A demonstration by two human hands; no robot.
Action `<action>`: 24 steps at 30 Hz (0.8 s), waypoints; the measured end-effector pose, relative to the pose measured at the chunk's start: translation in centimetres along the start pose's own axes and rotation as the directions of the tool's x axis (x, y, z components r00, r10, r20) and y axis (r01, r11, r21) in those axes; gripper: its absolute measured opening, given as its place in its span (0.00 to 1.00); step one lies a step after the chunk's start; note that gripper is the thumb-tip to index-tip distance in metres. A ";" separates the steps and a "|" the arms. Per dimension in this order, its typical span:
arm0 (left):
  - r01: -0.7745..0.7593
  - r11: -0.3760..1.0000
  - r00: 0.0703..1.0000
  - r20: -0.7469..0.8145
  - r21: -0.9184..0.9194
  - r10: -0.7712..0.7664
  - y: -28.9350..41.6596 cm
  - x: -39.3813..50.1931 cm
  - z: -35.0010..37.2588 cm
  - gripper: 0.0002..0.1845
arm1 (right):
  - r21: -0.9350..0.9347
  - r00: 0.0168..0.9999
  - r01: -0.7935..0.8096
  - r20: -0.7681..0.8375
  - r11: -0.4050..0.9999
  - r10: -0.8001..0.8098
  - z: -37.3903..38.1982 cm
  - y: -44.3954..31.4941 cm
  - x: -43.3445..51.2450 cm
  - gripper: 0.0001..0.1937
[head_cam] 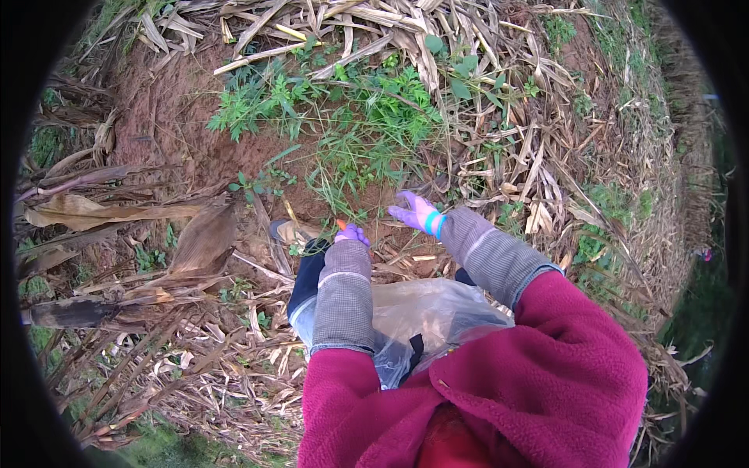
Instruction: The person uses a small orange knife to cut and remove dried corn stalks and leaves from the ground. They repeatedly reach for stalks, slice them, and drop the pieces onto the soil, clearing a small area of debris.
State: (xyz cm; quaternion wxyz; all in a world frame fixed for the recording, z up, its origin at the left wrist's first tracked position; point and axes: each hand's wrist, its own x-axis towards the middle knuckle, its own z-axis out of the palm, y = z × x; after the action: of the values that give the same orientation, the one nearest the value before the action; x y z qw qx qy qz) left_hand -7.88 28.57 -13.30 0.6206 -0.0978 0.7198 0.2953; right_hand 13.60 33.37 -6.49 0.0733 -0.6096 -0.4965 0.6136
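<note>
My left hand [353,233], in a purple glove, is curled low over the soil near a shoe. A small orange object [341,224] pokes out of its grip; the rest is hidden, so I cannot tell what it is. To the right, my right hand [414,213] is held out with gloved fingers apart and nothing in them. A turquoise band [433,223] circles that wrist. Just beyond both hands grows a patch of green grass [351,164], with leafy weeds [404,96] behind it.
Dry corn stalks and husks [374,23] are heaped at the far side. Large dry leaves [205,240] and stalks crowd the left. Bare reddish soil [164,111] lies at the upper left. A clear plastic sheet [427,304] covers my lap, and a shoe [292,231] stands beside my left hand.
</note>
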 end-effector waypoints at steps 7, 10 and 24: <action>0.007 0.999 0.992 0.126 -0.032 -0.003 -1.9 -5.2 0.4 0.10 | -0.295 0.984 -0.160 0.034 0.942 0.177 9.2 -7.2 14.2 0.59; 0.090 0.996 0.969 0.229 -0.001 -0.088 -1.0 -6.6 -0.2 0.08 | -0.175 0.985 -0.175 -0.038 0.969 0.171 14.4 -3.5 19.1 0.48; -0.435 0.768 0.894 0.326 0.469 0.307 6.6 -5.7 1.0 0.13 | -0.359 0.990 0.041 -0.109 0.932 -0.085 3.7 -0.1 10.0 0.23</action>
State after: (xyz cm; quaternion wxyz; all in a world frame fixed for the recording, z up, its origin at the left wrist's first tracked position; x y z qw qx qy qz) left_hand -9.17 33.11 -5.93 0.6308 0.2575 0.7008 0.2115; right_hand 8.06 38.41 -14.02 0.0117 -0.6331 -0.6133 0.4721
